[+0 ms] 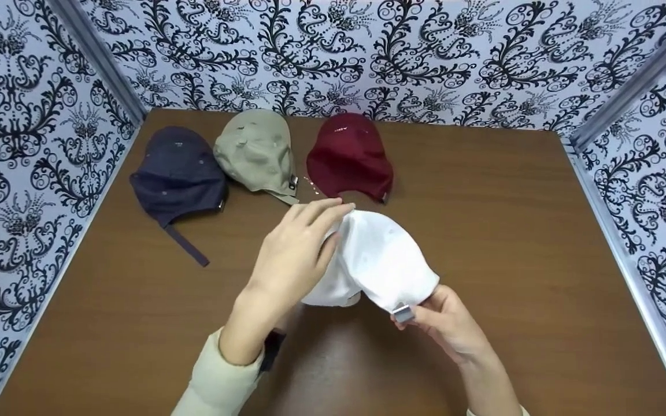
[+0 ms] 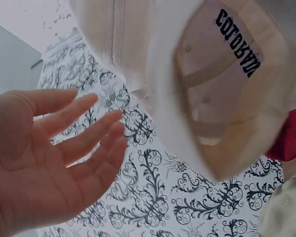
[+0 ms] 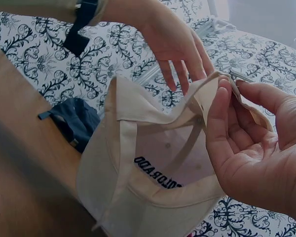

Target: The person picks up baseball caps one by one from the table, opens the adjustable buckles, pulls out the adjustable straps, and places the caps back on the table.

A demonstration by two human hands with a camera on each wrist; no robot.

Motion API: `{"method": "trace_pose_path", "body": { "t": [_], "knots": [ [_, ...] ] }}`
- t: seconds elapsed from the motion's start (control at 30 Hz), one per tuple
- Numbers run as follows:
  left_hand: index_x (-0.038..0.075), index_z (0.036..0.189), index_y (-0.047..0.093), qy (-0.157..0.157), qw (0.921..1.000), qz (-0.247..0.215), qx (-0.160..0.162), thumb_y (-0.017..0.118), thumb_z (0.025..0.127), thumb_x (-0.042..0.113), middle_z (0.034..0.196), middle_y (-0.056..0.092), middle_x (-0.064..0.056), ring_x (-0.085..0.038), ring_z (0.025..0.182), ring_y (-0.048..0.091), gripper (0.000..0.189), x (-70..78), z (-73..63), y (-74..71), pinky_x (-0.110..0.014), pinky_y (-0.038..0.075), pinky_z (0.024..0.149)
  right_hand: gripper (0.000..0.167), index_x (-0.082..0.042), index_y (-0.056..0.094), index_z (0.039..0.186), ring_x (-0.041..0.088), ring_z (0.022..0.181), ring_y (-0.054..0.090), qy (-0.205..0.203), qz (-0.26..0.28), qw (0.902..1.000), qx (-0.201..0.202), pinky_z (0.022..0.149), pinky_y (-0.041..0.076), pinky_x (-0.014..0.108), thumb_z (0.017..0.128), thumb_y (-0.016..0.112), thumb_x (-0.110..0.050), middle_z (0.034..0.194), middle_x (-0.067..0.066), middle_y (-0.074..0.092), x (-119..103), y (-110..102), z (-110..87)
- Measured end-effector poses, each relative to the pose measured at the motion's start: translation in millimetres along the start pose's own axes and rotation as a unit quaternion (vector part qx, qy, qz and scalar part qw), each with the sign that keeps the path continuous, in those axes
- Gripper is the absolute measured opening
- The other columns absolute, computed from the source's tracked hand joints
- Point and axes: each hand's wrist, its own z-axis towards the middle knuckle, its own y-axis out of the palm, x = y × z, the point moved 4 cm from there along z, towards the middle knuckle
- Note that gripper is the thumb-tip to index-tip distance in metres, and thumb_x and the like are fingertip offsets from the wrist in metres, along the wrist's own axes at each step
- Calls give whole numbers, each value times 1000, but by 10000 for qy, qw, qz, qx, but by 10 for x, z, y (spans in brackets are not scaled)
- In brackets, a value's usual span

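Note:
A white cap (image 1: 388, 254) is held up over the middle of the table. My right hand (image 1: 446, 320) pinches its back edge beside a small metal buckle (image 1: 403, 313). In the right wrist view, the fingers and thumb of that hand (image 3: 256, 133) close on the fabric rim. Dark lettering (image 3: 158, 173) shows through the opening, inside the cap. My left hand (image 1: 295, 248) reaches over the cap's left side in the head view. From the left wrist view, the left hand (image 2: 64, 153) has loosely extended fingers, with a gap between them and the cap (image 2: 163, 74).
Along the back of the brown table (image 1: 500, 231) lie a navy cap (image 1: 177, 173) with its strap trailing forward, an olive-beige cap (image 1: 258, 150) and a dark red cap (image 1: 350, 156). Patterned panels (image 1: 333, 52) wall the table at the back and sides.

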Motion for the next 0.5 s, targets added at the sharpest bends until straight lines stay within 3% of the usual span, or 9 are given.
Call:
{"method": "trace_pose_path", "body": {
  "t": [0.2,0.5],
  "knots": [
    [22,130,66,33,9991,313,-298,61,98,15,129,67,2,-23,113,62,33,16,54,83,-37,53,97,32,-11,67,111,7,85,69,145,-366,9992,-110,78,57,24,94,51,10,96,-5,72,24,-4,-22],
    [21,113,72,8,9990,373,-236,68,93,15,108,72,4,-21,99,65,21,3,69,102,-36,56,85,32,-10,69,110,6,84,69,99,-597,9979,-224,75,58,23,94,51,10,97,-5,72,22,-27,-54]
  ]
}}
